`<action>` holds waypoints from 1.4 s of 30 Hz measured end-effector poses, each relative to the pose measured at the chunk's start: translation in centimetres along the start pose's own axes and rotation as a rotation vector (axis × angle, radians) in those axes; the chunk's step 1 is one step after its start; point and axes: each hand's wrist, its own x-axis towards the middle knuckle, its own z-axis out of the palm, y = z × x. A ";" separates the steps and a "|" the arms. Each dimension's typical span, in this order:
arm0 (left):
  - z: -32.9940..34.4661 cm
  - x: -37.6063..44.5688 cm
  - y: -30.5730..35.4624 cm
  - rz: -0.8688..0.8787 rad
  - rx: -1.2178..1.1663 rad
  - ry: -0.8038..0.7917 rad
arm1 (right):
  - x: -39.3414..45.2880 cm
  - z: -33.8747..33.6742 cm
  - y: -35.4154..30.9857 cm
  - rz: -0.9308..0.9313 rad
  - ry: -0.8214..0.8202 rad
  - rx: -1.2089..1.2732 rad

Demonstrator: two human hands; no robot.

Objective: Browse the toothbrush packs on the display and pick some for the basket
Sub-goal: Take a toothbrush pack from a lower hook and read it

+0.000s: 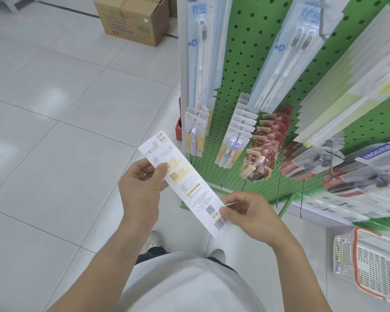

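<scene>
I hold one toothbrush pack (187, 188) in front of me with both hands, its printed back turned up so that I see text, a small square code and a barcode rather than the brush itself, which is hidden on the far face. My left hand (142, 185) pinches the pack near its hanging-tab end, thumb on top and the other fingers curled behind the card; my right hand (250, 215) pinches the barcode end, thumb pressed on the print and the rest of its fingers folded underneath, mostly out of sight. The pack's long axis runs on a slant, from far left at the tab down to near right at the barcode. The basket (374, 264) sits on the floor low at my right, well apart from the pack, its white mesh and orange rim cut off by the edge of the view, so I cannot tell what lies in it. My right hand is the nearer one to it, so I judge that a drop would go rightward and down, barcode end leading. The green pegboard display (241, 70) stands far and right of my hands, hung with more packs; the lettering on most is too blurred to read.
</scene>
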 end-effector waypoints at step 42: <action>5.4 -9.1 -4.6 0.052 0.575 -0.414 | -5.3 -2.6 3.0 -0.184 0.268 0.454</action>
